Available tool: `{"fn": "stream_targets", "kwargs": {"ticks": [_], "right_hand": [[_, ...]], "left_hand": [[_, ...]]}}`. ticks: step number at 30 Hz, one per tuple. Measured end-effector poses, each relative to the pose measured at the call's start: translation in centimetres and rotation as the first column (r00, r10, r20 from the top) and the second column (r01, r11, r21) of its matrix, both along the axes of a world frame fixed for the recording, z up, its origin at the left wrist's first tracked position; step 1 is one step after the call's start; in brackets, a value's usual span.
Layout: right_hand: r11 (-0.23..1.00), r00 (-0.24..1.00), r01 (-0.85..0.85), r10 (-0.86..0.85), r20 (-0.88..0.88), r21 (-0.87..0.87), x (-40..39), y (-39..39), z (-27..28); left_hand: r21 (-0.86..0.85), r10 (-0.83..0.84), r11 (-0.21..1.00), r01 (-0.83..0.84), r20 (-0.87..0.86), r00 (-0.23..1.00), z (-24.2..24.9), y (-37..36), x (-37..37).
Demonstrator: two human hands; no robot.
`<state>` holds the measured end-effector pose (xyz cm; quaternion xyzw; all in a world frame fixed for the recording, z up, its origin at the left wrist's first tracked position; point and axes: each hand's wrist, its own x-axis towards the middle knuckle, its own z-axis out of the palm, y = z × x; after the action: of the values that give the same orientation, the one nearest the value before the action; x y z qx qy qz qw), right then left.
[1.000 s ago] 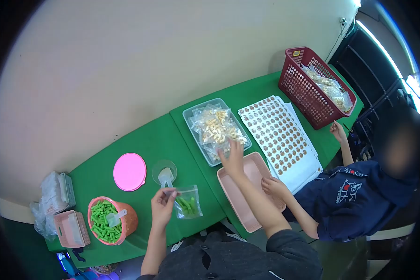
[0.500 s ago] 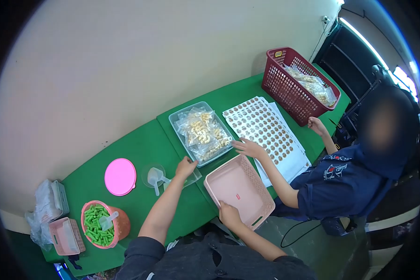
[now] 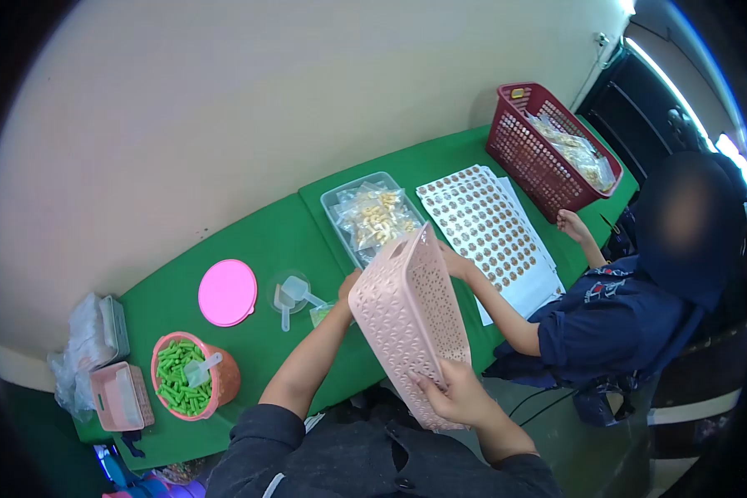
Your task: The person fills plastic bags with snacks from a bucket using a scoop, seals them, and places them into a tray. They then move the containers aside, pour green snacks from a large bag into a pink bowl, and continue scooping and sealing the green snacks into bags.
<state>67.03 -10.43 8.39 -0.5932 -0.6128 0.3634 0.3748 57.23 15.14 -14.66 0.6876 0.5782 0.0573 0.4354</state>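
Note:
My right hand is closed on the near part of a pink plastic basket, which is tilted up on edge so its patterned outer wall faces me. Behind the basket's far left corner is my left hand, its fingers hidden, close to the near corner of a clear plastic tray. That tray holds several clear packets of pale, curved snack pieces. A co-worker's hand reaches in beside the basket's far end, partly covered by it.
Sticker sheets lie right of the tray, before a maroon basket of packets. Leftward are a pink lid, clear scoops, a tub of green pieces and a small pink basket. The co-worker stands at right.
The pink basket has swung from lying face up to tilted on edge, with my right hand still on it. It now covers part of the tray and my left fingers. The whole view has shifted slightly.

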Motion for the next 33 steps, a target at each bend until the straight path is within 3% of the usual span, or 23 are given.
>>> {"fn": "stream_targets", "kwargs": {"ticks": [4,8,10,13,16,18,19,20,21,22,23,25,28,31,33], "right_hand": [[0.992,0.999,0.022,-0.018,-0.034,0.124,-0.5,2.3,3.7],[0.978,0.997,0.071,-0.067,-0.027,0.198,-0.9,6.7,5.1],[0.971,0.963,0.153,-0.105,-0.249,0.183,-1.2,9.6,5.2],[0.966,0.956,0.145,-0.081,-0.282,0.215,-0.9,14.8,4.8],[0.948,0.975,0.122,-0.058,-0.216,0.294,-0.6,20.3,3.9],[0.943,0.986,0.121,-0.078,-0.149,0.308,-0.4,24.8,2.3],[0.938,0.992,0.121,-0.101,-0.078,0.325,-0.4,26.8,1.1],[0.940,0.992,0.114,-0.092,-0.084,0.323,-0.5,28.7,-0.1],[0.931,0.984,0.097,-0.143,0.107,0.352,-0.8,30.5,-1.4],[0.922,0.937,0.072,-0.194,0.291,0.381,-1.0,31.9,-3.1],[0.921,0.941,0.062,-0.182,0.286,0.384,-1.3,33.0,-5.4],[0.954,0.850,0.088,-0.222,0.478,0.286,-2.3,35.3,-10.4],[0.976,0.795,0.080,-0.184,0.578,0.201,-2.7,37.1,-17.6],[0.991,0.779,0.091,-0.129,0.613,0.093,-2.7,37.3,-22.0],[0.997,0.770,0.070,-0.075,0.634,0.033,-2.5,37.6,-23.8]], "left_hand": [[-0.002,-0.152,0.988,0.152,0.011,0.988,1.9,-1.1,1.9],[-0.001,-0.337,0.941,0.337,0.018,0.941,1.9,-6.6,1.2],[0.006,-0.420,0.907,0.420,0.021,0.907,1.7,-9.8,0.8],[0.014,-0.540,0.842,0.540,0.022,0.841,2.2,-13.3,2.5],[0.016,-0.612,0.791,0.612,0.023,0.790,3.7,-13.5,1.0],[-0.152,-0.596,0.786,0.599,0.072,0.800,5.6,-12.1,-0.3],[-0.157,-0.589,0.790,0.592,0.069,0.805,5.8,-11.4,-1.3],[-0.091,-0.488,0.859,0.504,0.150,0.860,6.0,-10.7,-2.4],[-0.033,-0.383,0.916,0.401,0.234,0.894,6.4,-9.8,-3.6],[-0.034,-0.373,0.920,0.390,0.230,0.899,7.6,-8.9,-4.8],[-0.063,-0.271,0.953,0.296,0.258,0.927,9.5,-8.0,-6.1],[-0.083,-0.152,0.980,0.181,0.278,0.948,11.8,-7.1,-8.5],[-0.012,0.106,0.994,-0.112,0.442,0.891,12.5,-6.0,-11.4],[-0.085,0.290,0.954,-0.289,0.515,0.806,13.9,-5.1,-13.8],[-0.088,0.318,0.944,-0.319,0.501,0.805,12.6,-3.9,-15.2]]}}
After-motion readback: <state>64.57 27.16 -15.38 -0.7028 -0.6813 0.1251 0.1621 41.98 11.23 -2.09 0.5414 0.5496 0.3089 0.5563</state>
